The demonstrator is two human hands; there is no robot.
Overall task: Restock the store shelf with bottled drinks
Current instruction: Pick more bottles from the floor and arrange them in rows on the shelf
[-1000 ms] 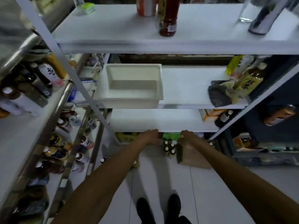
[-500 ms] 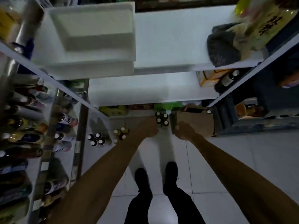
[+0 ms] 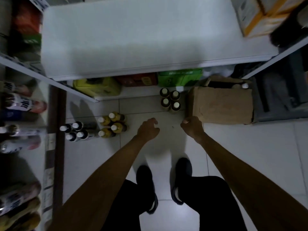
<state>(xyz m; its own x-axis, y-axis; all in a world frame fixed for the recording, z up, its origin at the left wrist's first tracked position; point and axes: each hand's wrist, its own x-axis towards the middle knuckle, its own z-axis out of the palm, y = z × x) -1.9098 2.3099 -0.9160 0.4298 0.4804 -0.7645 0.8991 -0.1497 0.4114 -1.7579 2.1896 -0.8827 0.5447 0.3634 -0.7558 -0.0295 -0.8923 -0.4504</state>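
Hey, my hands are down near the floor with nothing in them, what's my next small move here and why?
Probably reach forward and grip two of the four white-capped bottles standing beside the cardboard box. The left hand and right hand both hold nothing, that cluster stands straight ahead of them, and the white shelf above shows bare space.

Small shop: metal shelves [image 3: 126, 47] w/ stock, bottled drinks [image 3: 170, 101] grouped on tile floor [image 3: 250, 155].

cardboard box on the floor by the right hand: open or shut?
Open. The cardboard box has its flaps apart, showing a dark interior and a white cap. Fill level: cannot tell.
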